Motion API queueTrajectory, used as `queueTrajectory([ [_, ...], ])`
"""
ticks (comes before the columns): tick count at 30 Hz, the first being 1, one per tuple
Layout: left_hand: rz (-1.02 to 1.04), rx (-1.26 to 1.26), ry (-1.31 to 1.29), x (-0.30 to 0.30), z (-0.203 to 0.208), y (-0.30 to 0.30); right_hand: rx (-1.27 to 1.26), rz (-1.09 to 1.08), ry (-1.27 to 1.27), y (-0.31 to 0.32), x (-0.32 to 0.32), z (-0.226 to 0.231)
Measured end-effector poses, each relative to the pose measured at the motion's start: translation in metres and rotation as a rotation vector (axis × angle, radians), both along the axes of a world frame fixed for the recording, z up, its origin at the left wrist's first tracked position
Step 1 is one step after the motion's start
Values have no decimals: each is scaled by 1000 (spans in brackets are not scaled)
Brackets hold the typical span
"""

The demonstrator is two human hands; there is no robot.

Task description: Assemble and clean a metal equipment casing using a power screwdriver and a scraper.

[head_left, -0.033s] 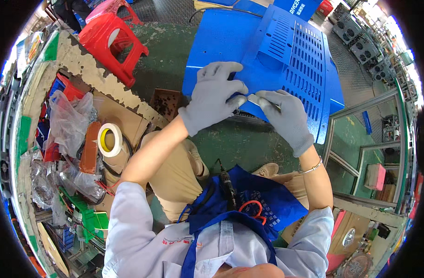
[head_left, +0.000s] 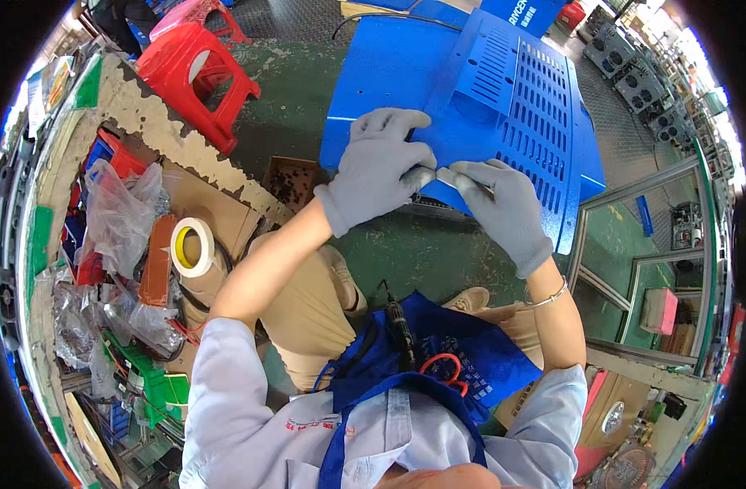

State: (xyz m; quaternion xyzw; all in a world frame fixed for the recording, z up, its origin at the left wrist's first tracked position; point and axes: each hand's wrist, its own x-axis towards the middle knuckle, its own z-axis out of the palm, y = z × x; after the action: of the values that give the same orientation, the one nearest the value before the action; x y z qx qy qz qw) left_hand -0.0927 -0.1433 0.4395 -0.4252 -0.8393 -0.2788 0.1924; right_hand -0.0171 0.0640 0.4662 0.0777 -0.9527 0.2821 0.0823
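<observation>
In front of me lies a large blue sheet-metal panel (head_left: 389, 69) with a raised section of slotted vents. My left hand (head_left: 381, 163), in a grey glove, is at its near edge. Its thumb and index finger are pinched together, and what is between them I cannot make out; the other fingers curl over the panel. Close to those fingertips, my gloved right hand (head_left: 507, 204) pinches a small flat light-coloured piece (head_left: 446, 175). Most of that piece is hidden inside the right hand, so its kind does not show.
A red plastic stool (head_left: 198, 73) stands at the far left. The left bench holds a tape roll (head_left: 177, 244) and plastic bags (head_left: 116, 216). A brown box of small dark parts (head_left: 291, 181) sits beside the panel. A power screwdriver (head_left: 400, 330) lies by my lap; a metal frame (head_left: 642, 187) stands right.
Both hands stay at the panel's near edge in almost the same pose. My left hand has shifted very slightly to the right.
</observation>
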Motion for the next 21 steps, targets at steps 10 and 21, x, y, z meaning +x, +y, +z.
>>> queueTrajectory([
  [10, 82, 146, 58, -23, -28, 11, 39, 17, 47, 0, 7, 2],
  [21, 61, 334, -1288, 7, -10, -15, 497, 290, 457, 1, 13, -6],
])
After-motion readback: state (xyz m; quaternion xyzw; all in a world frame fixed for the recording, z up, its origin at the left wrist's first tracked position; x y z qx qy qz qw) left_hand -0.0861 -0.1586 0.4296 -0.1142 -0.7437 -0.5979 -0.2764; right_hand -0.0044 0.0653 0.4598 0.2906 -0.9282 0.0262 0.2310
